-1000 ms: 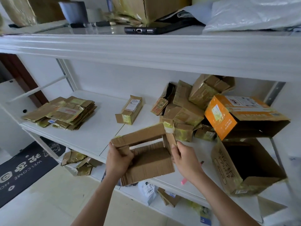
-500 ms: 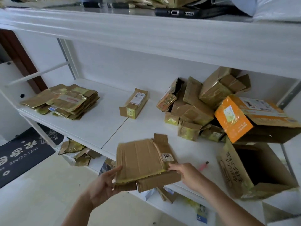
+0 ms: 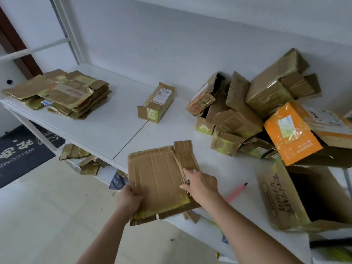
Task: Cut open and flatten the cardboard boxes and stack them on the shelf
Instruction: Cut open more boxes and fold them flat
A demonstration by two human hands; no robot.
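- Grip first: left hand [image 3: 130,197] curls round the near-left edge of the flattened box [image 3: 160,180], thumb on top and fingers hidden beneath; right hand [image 3: 200,182] lies on the box's right side with fingers straight, pressing the sheet down rather than clasping it.
- Flattened box sits at the front lip of the shelf [image 3: 106,128], its near end hanging out past the edge over the floor, its far end with a small flap pointing toward the back wall. Long axis runs roughly away from the person, tilted a little to the right.
- Stack of flattened boxes [image 3: 57,94] lies well apart on the far left of the same shelf, so the destination is up and to the left of the grip. Left hand is the nearer one to it, and I judge the carry would go leftward across bare shelf.
- Small upright-sided box [image 3: 157,102] stands between the two, a little behind the straight line to the stack; a low carry might brush it.
- Heap of uncut boxes [image 3: 247,115] with an orange box [image 3: 293,132] sits to the right, a large open carton [image 3: 297,197] nearer still.
- Pink cutter [image 3: 235,192] lies on the shelf just right of the right forearm, untouched.
- Much of the task seems left, judging by that heap.
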